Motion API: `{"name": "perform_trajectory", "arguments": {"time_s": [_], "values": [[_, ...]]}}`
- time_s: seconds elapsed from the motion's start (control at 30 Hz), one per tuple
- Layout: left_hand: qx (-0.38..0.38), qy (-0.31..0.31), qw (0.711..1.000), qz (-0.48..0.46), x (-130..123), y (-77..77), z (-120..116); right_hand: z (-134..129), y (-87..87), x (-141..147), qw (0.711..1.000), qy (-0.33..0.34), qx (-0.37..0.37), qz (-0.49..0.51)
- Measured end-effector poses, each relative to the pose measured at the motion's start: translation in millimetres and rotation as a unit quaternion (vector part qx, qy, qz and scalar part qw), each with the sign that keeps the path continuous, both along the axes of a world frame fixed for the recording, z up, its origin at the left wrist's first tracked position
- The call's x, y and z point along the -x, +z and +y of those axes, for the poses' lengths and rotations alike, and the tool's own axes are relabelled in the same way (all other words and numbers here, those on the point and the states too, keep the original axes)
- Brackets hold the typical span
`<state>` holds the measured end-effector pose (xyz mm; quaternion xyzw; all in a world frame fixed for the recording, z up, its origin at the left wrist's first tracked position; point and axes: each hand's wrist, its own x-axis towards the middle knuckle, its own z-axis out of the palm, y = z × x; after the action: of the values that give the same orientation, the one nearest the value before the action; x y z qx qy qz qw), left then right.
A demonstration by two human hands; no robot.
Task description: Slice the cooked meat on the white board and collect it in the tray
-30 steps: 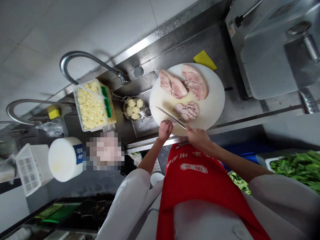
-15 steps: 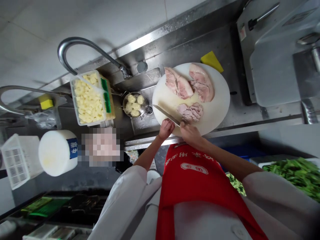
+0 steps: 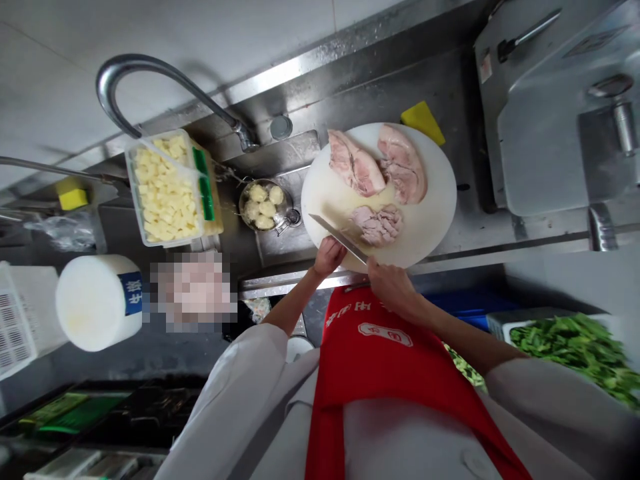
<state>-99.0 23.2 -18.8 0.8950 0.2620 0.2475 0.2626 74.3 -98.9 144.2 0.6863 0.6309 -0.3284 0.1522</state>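
My right hand grips a knife by its handle, and the blade slants up and left across the round white cutting board. Close against the blade, at the board's near left edge, my left hand has its fingers curled in; whatever lies under them is hidden. A pile of sliced meat rests just beyond the knife. Farther back on the board lie two larger pieces of pale meat, one on the left and one on the right.
To the left stand a small pot of pale round pieces, a tub of pale cubes under a curved faucet, and a white bucket. A yellow sponge touches the board's back. Leafy greens are at right.
The knife and my right hand have shifted slightly toward me and to the right, opening a wider angle from my left hand. The camera view has turned a little.
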Motion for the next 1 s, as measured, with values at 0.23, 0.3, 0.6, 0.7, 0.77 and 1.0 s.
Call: {"name": "perform_trajectory", "arguments": {"time_s": [0.23,0.3,0.6,0.7,0.77,1.0], "values": [[-0.026,0.008,1.0,0.009,-1,-2.2,-2,-8,-2.5,-10,0.999,0.007,0.042,0.001],[-0.02,0.013,1.0,0.013,0,-2.2,-2,14,-8.6,-5,1.0,0.0,0.016,0.018],[-0.007,0.025,1.0,0.006,-1,-4.9,-5,25,-1.3,-10,1.0,0.009,-0.017,0.02],[0.0,0.017,1.0,0.004,-1,-7.2,-5,-12,8.0,-17,0.999,0.009,0.039,-0.002],[-0.005,0.015,1.0,-0.003,0,-7.7,-4,-20,8.8,-16,0.998,0.008,0.062,-0.009],[-0.002,0.03,1.0,-0.001,3,-3.8,-4,61,-24.0,4,0.998,-0.013,-0.031,0.043]]}}
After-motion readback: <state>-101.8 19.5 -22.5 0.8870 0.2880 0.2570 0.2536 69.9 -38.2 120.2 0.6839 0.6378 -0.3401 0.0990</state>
